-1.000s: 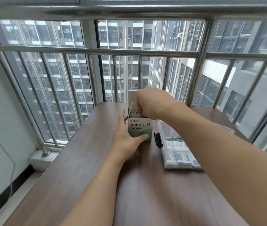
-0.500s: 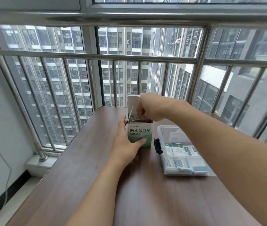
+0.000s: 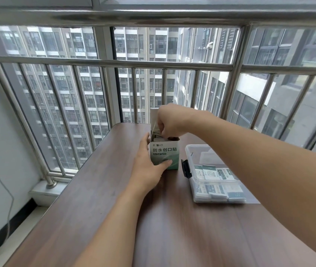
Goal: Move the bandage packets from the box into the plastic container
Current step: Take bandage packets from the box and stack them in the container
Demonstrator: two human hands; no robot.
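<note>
- Box (image 3: 164, 154) upright on the brown bench (image 3: 172, 228), top flap open — white-green, printed text facing the camera.
- Left hand (image 3: 147, 170) holds the box at its left side, thumb across the lower front.
- Right hand (image 3: 172, 121) above the open top, fingers curled down into it; whether they pinch a packet cannot be told.
- Clear plastic container (image 3: 189, 151) just right of the box, black latch toward it — bandage packets (image 3: 214, 173) lie inside.
- Steel railing (image 3: 110, 62) behind, apartment towers beyond.
</note>
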